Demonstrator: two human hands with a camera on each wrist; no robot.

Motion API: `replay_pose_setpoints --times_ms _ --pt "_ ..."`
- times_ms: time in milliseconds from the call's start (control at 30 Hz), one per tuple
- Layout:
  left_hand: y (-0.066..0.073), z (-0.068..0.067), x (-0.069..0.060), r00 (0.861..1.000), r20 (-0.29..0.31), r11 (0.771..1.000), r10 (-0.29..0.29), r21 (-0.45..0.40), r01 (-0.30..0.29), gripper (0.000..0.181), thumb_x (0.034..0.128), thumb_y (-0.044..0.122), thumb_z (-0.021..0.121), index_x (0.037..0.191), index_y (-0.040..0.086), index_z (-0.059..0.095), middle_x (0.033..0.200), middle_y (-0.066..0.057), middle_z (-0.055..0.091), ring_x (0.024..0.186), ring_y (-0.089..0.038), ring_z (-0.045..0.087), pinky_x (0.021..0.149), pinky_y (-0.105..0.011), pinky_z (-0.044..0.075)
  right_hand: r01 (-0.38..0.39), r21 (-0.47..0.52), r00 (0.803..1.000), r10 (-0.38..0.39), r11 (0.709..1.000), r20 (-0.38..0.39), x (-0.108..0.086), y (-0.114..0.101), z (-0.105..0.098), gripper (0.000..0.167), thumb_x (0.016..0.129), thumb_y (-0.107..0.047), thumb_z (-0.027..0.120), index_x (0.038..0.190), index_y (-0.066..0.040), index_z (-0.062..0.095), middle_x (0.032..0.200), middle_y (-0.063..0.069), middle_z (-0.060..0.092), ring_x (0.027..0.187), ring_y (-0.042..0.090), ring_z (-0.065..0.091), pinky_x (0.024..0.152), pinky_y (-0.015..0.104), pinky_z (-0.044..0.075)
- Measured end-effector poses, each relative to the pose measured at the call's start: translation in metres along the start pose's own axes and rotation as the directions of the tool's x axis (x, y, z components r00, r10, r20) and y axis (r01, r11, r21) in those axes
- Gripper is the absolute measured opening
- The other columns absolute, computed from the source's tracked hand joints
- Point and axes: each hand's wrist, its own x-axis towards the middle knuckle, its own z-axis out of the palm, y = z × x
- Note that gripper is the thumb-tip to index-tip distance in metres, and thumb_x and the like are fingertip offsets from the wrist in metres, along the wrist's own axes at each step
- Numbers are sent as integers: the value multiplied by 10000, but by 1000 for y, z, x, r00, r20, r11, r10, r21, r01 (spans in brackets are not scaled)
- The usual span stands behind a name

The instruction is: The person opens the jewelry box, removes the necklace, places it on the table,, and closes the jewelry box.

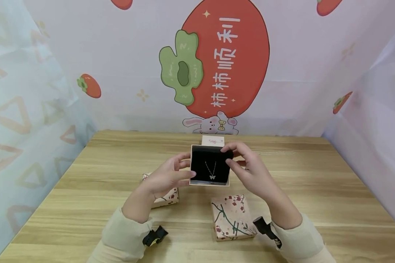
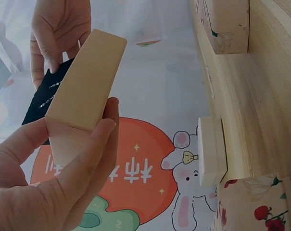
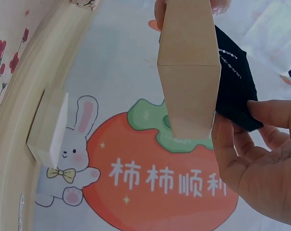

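My left hand (image 1: 169, 175) grips a small cream cardboard box (image 2: 85, 84) by its side, raised above the table with its open face toward me. A black velvet pad (image 1: 200, 166) carries a thin necklace (image 1: 212, 177) with a butterfly-shaped pendant. My right hand (image 1: 251, 170) pinches the pad's upper right corner between thumb and fingers. Both wrist views show the pad (image 3: 236, 86) sticking out of the box's open side at a tilt. How much of it remains inside the box is hidden.
A floral-patterned square box lid (image 1: 233, 219) lies on the wooden table (image 1: 118, 157) between my forearms. Another floral box (image 1: 168, 198) is partly hidden beneath my left hand. Behind the held box stands a small white box (image 1: 214, 140). A thin chain (image 1: 276, 153) lies at the back right.
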Motion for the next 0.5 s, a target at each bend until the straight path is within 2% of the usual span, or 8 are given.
replay_pose_setpoints --times_ms 133,333,500 --pt "0 0 0 1000 1 1000 0 6 0 702 950 19 605 1552 90 251 1511 -179 420 1242 -293 533 1030 -439 492 -5 35 999 6 999 -35 0 0 -1 257 936 69 601 1170 -39 602 1228 112 616 1009 235 544 755 223 567" --pt "-1 -1 2 1000 19 1000 0 4 -1 694 944 22 605 1543 74 258 1516 -193 403 1237 -286 541 1082 -506 444 35 105 993 -23 994 -113 -1 -1 -5 263 916 93 614 1164 7 610 1202 103 616 988 141 553 647 198 558" --pt "-4 -2 3 999 37 1000 3 22 -4 694 946 20 601 1544 59 251 1517 -202 400 1285 -314 501 1098 -536 420 56 168 988 -30 984 -154 0 -1 -7 255 924 87 605 1173 29 601 1143 -16 607 948 74 557 604 180 527"
